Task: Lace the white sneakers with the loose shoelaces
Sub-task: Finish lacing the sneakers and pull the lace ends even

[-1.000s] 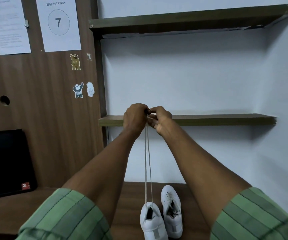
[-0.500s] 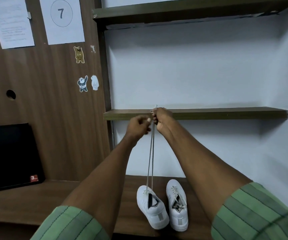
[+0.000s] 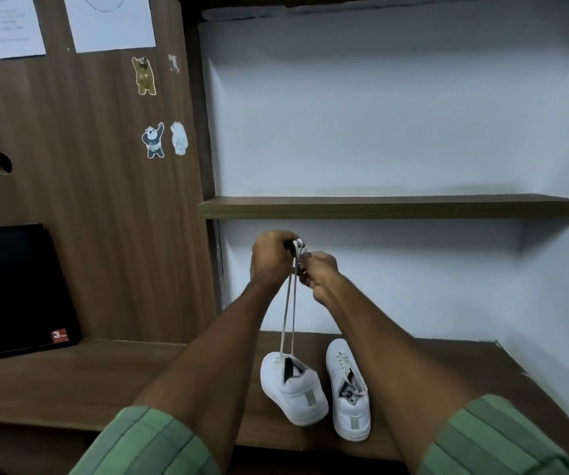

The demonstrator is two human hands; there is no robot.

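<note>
Both hands are raised in front of the white wall, just under the lower shelf (image 3: 392, 207). The left hand (image 3: 271, 258) has its fingers curled round the two ends of the shoelace (image 3: 289, 310), and the right hand (image 3: 319, 269) pinches the same strands just beside it. The lace runs down taut in two lines to the left sneaker (image 3: 293, 389), which tilts with its heel toward the camera on the wooden surface (image 3: 70, 382). The right sneaker (image 3: 348, 392) stands close beside it, already laced. A black monitor (image 3: 12, 289) sits at the far left, bear stickers (image 3: 154, 108) on the wood panel above
</note>
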